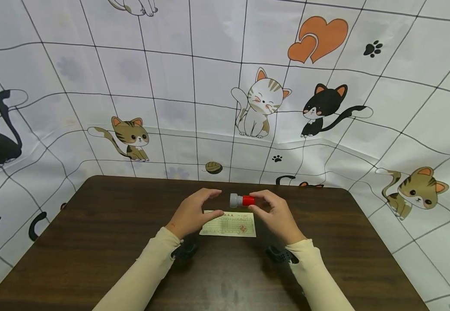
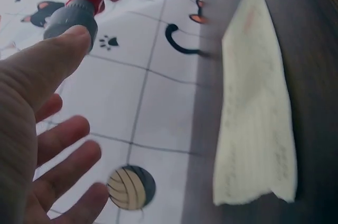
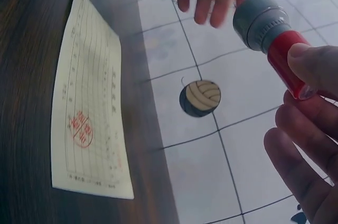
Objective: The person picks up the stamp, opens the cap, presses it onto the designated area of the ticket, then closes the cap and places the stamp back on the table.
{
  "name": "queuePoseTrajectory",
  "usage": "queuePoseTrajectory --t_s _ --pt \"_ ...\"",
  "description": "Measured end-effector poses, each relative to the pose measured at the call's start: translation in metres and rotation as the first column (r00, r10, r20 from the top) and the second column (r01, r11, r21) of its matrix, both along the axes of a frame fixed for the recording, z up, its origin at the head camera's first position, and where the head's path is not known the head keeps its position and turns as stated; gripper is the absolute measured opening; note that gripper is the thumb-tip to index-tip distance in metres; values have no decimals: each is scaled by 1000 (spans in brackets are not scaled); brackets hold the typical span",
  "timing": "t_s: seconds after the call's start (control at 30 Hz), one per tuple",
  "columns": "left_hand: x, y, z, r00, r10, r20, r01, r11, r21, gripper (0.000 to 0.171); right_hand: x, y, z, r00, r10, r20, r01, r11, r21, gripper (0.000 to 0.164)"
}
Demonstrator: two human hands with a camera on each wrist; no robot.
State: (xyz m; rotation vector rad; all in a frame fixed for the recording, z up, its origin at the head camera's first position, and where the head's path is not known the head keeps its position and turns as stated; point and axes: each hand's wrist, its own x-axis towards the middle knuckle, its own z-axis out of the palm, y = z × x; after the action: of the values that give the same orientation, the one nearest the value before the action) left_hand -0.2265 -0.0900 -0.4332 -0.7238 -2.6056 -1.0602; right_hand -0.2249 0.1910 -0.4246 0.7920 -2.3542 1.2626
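My right hand point(image 1: 278, 217) pinches a small stamp by its red barrel point(image 3: 288, 57), between thumb and fingers. The stamp's wide grey end point(image 1: 234, 200) points left, toward my other hand. My left hand point(image 1: 194, 212) is held with thumb and fingers apart, just short of that grey end in the head view. In the left wrist view its thumb overlaps the grey part point(image 2: 71, 20). Below both hands, a pale yellow printed form point(image 1: 226, 224) lies on the table, bearing a red round mark point(image 3: 81, 130).
The dark wooden table point(image 1: 131, 259) reaches back to a white sheet point(image 1: 170, 77) printed with grid lines, cats and paws, which hangs behind and at both sides. Dark bands point(image 1: 281, 254) circle both wrists, at the ends of pale yellow sleeves point(image 1: 318, 272).
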Motion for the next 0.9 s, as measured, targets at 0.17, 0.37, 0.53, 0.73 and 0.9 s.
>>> queuePoseTrajectory --t_s 0.17,0.37,0.53,0.73,0.9 --pt "-6 -9 -9 995 60 74 -57 997 -46 61 -7 9 -6 997 -78 30 78 997 -23 34" --pt "-8 -18 -19 978 97 183 -78 991 -109 65 -20 21 -10 986 -154 61 156 988 -23 34" --pt "-8 -22 -26 975 106 198 -73 983 -167 64 -31 27 -12 973 -212 88 210 977 38 34" --pt "-6 -22 -32 967 71 243 -23 981 -195 61 -39 30 -14 954 -267 135 257 963 85 33" --pt "-4 -20 -36 953 91 288 -26 975 -223 66 -43 30 -19 942 -303 145 284 949 134 31"
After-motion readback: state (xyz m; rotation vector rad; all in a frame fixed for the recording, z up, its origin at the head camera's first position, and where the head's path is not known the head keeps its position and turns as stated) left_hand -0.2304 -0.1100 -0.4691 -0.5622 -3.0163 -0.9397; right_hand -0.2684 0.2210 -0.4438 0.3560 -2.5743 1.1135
